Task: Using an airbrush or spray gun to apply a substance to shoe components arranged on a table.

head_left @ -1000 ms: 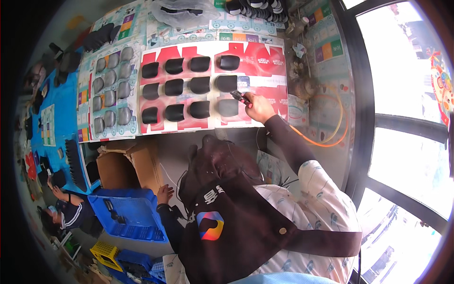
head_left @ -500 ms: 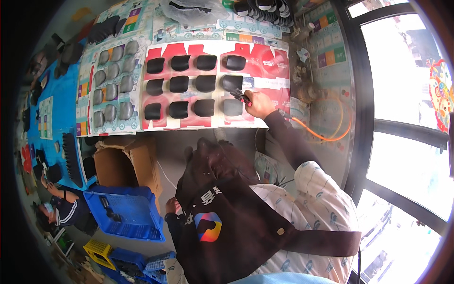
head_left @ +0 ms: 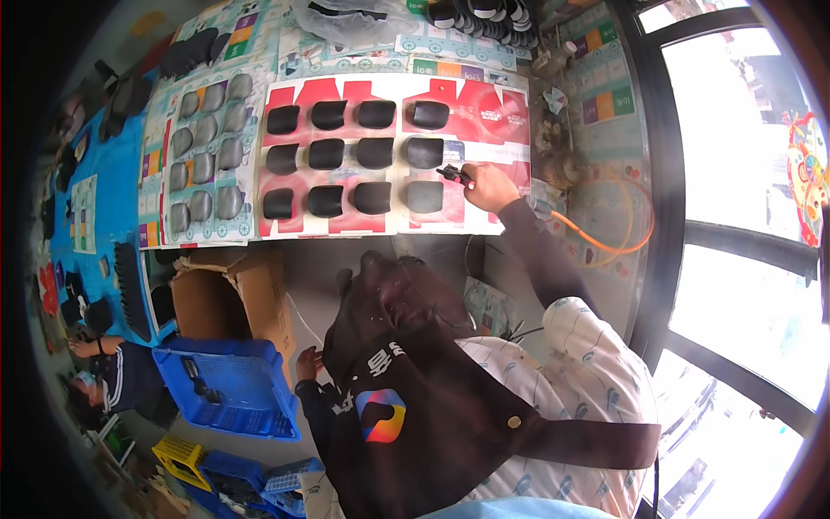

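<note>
My right hand (head_left: 492, 187) is shut on a small dark spray gun (head_left: 454, 175) with red parts, above the right side of a red and white board (head_left: 484, 112). Rows of curved black pieces lie on the board. Nearest the gun are a black piece (head_left: 424, 152) and, below it, a greyer, dull-coated piece (head_left: 424, 197). The gun is apart from both. An orange hose (head_left: 596, 242) runs off to the right from behind my hand. My left hand (head_left: 309, 364) hangs low beside my dark apron (head_left: 415, 415), fingers loosely apart, with nothing visible in it.
Left of the board, grey curved pieces (head_left: 203, 164) sit on a patterned sheet. A plastic bag (head_left: 346, 26) and stacked dark pieces (head_left: 493, 22) lie at the back. Below the table are a cardboard box (head_left: 268, 303) and a blue crate (head_left: 233, 424). Another person (head_left: 130, 381) works far left.
My right hand and the spray gun have moved right, away from the pieces, and the hose has shifted right. My left hand has risen slightly. The other person's arm has moved.
</note>
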Demonstrator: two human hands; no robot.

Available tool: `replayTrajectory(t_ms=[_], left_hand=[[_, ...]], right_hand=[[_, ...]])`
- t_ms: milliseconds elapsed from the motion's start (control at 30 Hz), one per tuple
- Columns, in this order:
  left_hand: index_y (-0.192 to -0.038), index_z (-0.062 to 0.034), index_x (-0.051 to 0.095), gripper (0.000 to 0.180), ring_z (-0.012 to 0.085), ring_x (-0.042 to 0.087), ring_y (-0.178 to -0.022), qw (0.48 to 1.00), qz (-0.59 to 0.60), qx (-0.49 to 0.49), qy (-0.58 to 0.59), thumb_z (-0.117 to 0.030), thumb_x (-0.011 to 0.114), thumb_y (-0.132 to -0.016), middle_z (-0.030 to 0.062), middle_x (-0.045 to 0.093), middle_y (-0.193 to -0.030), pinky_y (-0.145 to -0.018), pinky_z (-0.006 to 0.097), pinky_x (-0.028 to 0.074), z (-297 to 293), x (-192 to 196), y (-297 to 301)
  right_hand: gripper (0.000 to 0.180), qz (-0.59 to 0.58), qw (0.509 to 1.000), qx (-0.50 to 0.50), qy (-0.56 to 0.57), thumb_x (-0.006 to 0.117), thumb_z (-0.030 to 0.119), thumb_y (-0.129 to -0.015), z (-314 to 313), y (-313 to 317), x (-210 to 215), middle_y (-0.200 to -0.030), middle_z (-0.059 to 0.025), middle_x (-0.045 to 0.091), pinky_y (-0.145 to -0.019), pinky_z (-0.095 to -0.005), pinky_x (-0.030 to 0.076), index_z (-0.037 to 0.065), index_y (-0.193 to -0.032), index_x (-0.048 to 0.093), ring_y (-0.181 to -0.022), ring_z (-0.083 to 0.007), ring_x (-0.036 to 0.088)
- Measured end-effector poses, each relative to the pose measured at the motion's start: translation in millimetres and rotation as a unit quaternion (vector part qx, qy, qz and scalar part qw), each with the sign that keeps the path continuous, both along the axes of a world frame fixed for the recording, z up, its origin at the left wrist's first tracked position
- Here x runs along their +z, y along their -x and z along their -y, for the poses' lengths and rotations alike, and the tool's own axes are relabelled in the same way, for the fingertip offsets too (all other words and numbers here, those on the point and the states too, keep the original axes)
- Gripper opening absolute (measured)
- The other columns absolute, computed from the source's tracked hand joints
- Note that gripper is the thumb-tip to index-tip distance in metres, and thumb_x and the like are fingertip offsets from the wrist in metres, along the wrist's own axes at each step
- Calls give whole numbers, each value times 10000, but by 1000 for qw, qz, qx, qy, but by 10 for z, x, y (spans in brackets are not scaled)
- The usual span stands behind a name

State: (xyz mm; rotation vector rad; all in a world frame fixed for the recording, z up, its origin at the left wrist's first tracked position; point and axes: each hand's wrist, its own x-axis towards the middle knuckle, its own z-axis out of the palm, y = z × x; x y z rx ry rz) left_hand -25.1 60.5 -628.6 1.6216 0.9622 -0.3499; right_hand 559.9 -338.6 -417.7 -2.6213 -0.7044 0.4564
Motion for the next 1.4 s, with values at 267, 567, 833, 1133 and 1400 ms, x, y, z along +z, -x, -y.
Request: replayTrajectory(t_ms=[267, 567, 833, 1133, 1400], left_hand=[[-1216, -72, 649, 310, 174, 703, -779, 997, -17, -72, -17, -290, 581, -1006, 85, 738, -980, -646, 310, 551, 10, -53, -191], [-1201, -65, 677, 303, 296, 711, -918, 907, 39, -339, -248, -220, 571, -963, 156, 729, -1015, -796, 376, 563, 65, -129, -265], [-1197, -27, 679, 324, 206, 701, -829, 987, 5, -142, -79, -258, 582, -992, 132, 739, -1015, -701, 333, 542, 156, 33, -386], [-1211, -38, 657, 325, 118, 639, -682, 996, -28, -78, -29, -285, 592, -1009, 84, 733, -923, -561, 260, 470, 308, 249, -584], [-1224, -45, 641, 312, 135, 659, -718, 999, -32, -42, -6, -273, 581, -1020, 94, 739, -947, -591, 243, 488, 408, 441, -921]], right_hand=[[219, -14, 1000, 21, -14, 577, 153, -768, 88, -144, -40, -820, -251, 681, -762, -534, 534, 51, -931, 682, -815, -450, 665], [166, -5, 998, 15, -55, 576, 68, -761, 106, -269, -148, -786, -271, 645, -718, -534, 502, 7, -900, 643, -788, -464, 639], [182, -26, 999, 15, -36, 566, 155, -764, -209, -828, -47, -765, -253, 665, -740, -550, 529, 39, -826, 691, -770, -450, 659], [336, -118, 989, 67, 59, 553, 254, -798, -470, -1570, -105, -1020, -248, 709, -902, -484, 524, 34, -964, 744, -1005, -408, 676], [318, -133, 990, 21, 49, 572, 200, -758, -575, -1764, -91, -984, -273, 698, -886, -486, 527, 31, -976, 731, -967, -422, 676]])
